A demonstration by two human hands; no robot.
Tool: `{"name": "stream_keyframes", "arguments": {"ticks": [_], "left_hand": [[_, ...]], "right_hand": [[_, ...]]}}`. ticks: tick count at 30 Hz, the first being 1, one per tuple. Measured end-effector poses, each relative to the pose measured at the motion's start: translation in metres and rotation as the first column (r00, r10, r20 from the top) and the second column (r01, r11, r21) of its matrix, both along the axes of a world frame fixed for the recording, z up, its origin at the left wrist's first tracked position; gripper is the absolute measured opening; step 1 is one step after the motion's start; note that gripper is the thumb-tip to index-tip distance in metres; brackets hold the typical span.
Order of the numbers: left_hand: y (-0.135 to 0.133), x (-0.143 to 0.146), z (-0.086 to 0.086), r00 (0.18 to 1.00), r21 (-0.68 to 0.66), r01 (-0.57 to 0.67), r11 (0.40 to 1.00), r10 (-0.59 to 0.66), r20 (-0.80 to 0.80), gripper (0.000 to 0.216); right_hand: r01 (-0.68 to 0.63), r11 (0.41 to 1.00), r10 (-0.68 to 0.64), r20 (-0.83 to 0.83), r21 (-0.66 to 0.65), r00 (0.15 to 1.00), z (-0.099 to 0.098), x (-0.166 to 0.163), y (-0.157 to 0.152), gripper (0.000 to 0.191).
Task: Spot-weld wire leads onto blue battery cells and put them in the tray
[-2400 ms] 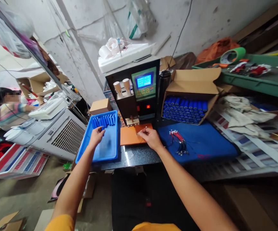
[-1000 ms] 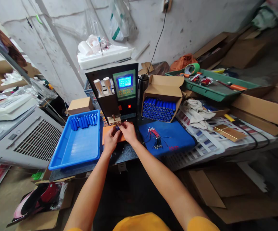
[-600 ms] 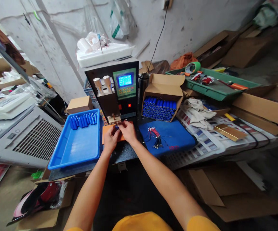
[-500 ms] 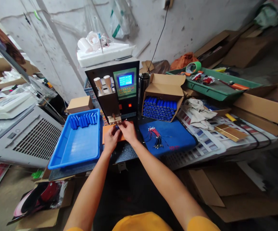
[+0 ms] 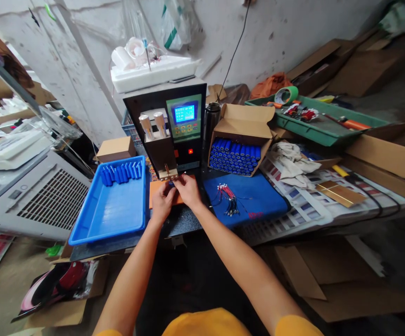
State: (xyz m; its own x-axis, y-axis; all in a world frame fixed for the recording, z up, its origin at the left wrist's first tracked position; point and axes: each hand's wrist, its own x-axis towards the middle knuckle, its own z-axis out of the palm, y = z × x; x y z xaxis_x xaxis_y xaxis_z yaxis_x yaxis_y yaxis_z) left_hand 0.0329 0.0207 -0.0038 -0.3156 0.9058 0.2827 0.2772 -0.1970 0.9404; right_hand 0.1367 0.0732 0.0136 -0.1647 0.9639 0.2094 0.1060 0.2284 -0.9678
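Both hands meet under the copper electrodes of a black spot welder with a lit screen. My left hand is closed on a blue battery cell, mostly hidden by the fingers. Close beside it, my right hand pinches at the electrode tips; what its fingers hold is too small and covered to name. Below the hands lies an orange block. To the right, a bunch of red and black wire leads rests on a blue mat.
Left stands a blue tray with several blue cells at its back. A cardboard box packed with cells is right of the welder. Farther right are a green tray, white gloves and a gold-coloured plate.
The view has shifted slightly. Both hands keep nearly the same place and grip under the electrodes.
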Motion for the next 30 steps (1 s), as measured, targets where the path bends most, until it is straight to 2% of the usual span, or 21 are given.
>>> {"name": "stream_keyframes", "arguments": {"ticks": [6,13,18,21,26,30], "left_hand": [[0.001,-0.002,-0.002,1.000,0.017,0.013,1.000,-0.013,-0.018,0.035],[0.002,0.000,-0.002,0.999,0.051,0.002,0.999,0.001,-0.045,0.028],[-0.001,-0.004,0.005,0.999,0.054,0.009,0.998,-0.007,-0.038,0.031],[-0.010,-0.016,0.006,0.997,0.084,-0.055,0.995,0.060,-0.053,0.031],[-0.024,-0.036,-0.004,0.962,0.037,-0.081,0.996,0.088,-0.257,0.027],[-0.023,-0.035,-0.003,0.874,0.054,-0.032,0.998,0.054,-0.484,0.021]], "right_hand": [[-0.041,0.999,0.042,-0.042,0.020,0.998,0.003,0.009,-0.003,0.020],[-0.098,0.994,0.096,0.043,0.054,0.995,0.008,0.025,-0.009,0.028],[-0.132,0.990,0.130,-0.046,-0.039,0.990,0.006,0.027,-0.008,0.033],[-0.159,0.982,0.148,-0.108,-0.103,0.983,0.006,0.029,-0.008,0.034],[-0.211,0.966,0.184,-0.174,-0.149,0.967,0.009,0.033,-0.008,0.034],[-0.244,0.950,0.200,-0.222,-0.193,0.954,0.012,0.034,-0.007,0.033]]}}
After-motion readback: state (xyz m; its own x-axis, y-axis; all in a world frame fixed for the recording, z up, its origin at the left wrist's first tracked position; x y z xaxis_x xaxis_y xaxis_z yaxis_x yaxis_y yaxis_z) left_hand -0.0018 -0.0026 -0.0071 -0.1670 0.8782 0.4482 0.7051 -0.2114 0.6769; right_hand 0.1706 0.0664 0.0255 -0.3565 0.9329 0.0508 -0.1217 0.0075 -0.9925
